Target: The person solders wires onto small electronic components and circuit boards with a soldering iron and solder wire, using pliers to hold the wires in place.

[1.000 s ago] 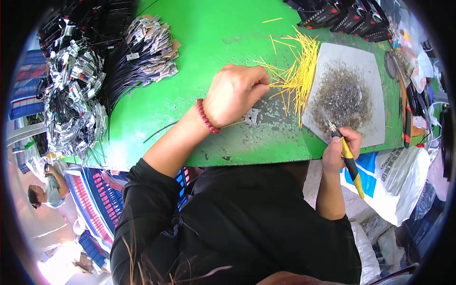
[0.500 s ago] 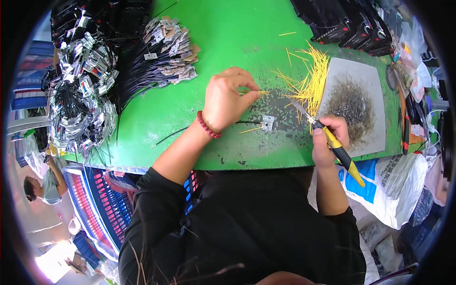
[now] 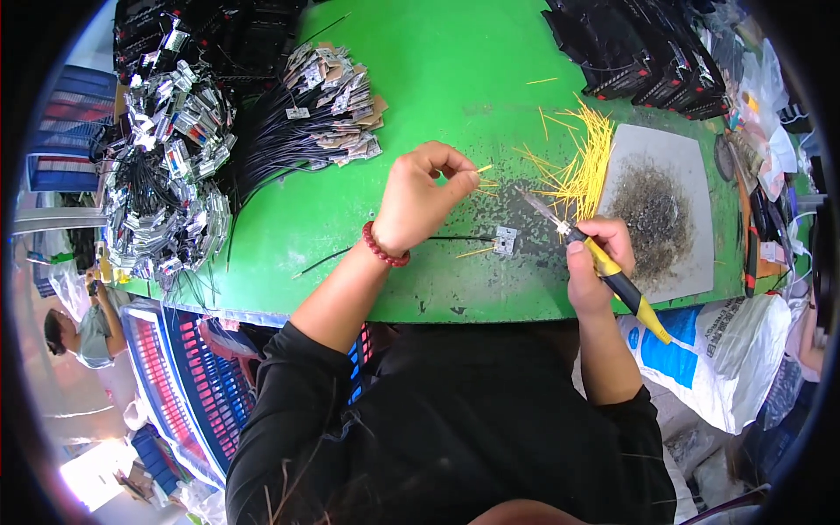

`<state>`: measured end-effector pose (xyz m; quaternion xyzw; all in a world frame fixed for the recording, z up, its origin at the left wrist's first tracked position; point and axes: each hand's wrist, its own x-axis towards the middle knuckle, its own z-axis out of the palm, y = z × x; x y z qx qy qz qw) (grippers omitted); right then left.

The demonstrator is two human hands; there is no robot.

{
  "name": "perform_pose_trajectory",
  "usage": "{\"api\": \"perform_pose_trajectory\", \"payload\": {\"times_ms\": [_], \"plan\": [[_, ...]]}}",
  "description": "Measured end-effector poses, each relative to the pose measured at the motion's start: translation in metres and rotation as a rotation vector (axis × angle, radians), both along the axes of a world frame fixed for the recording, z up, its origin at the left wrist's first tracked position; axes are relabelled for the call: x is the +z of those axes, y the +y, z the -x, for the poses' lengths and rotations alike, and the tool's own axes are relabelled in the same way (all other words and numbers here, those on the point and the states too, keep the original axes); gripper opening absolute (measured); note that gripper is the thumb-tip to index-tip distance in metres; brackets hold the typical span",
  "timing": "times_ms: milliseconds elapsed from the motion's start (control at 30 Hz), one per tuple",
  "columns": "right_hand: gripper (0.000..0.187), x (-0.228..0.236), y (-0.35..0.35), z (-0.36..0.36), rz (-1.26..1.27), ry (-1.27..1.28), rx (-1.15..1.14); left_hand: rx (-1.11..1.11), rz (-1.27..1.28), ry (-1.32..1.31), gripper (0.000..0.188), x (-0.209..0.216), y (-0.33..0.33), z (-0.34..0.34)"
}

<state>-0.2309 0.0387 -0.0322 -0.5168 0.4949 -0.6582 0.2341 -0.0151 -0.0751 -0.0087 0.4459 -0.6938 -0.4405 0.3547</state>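
My left hand point(image 3: 426, 188), with a red bead bracelet on its wrist, pinches a short thin yellow wire point(image 3: 485, 169) above the table. My right hand point(image 3: 598, 262) is wrapped around a yellow-and-black handled tool point(image 3: 623, 284). The tool's slim metal tip point(image 3: 544, 208) points up and left, near a pile of thin yellow wires point(image 3: 584, 162). Between my hands, a small silvery plate point(image 3: 505, 240) lies flat on the table with a black cable point(image 3: 446, 237) at its left side. A short yellow piece lies by the plate's lower left. The tool's exact kind is unclear.
On the green table point(image 3: 437, 79), bundled black cables with silvery ends point(image 3: 337, 105) lie at the far left, beside a tangled metallic heap point(image 3: 171, 166). A grey sheet point(image 3: 700, 201) with dark debris lies right. Black boxes point(image 3: 647, 61) stand at the back right.
The view has shifted slightly, moving the table items right and down. The tool's tip has moved a little left relative to the wire pile. Both hands keep their holds.
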Motion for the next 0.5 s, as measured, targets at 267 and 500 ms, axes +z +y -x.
{"api": "perform_pose_trajectory", "payload": {"times_ms": [267, 500], "plan": [[0.026, 0.014, -0.003, -0.013, 0.025, -0.026, 0.103, 0.057, -0.536, 0.76, 0.006, 0.012, 0.006, 0.002], [0.023, 0.022, -0.018, -0.036, 0.155, 0.06, 0.207, 0.216, -0.657, 0.813, 0.01, 0.021, 0.024, 0.007]]}}
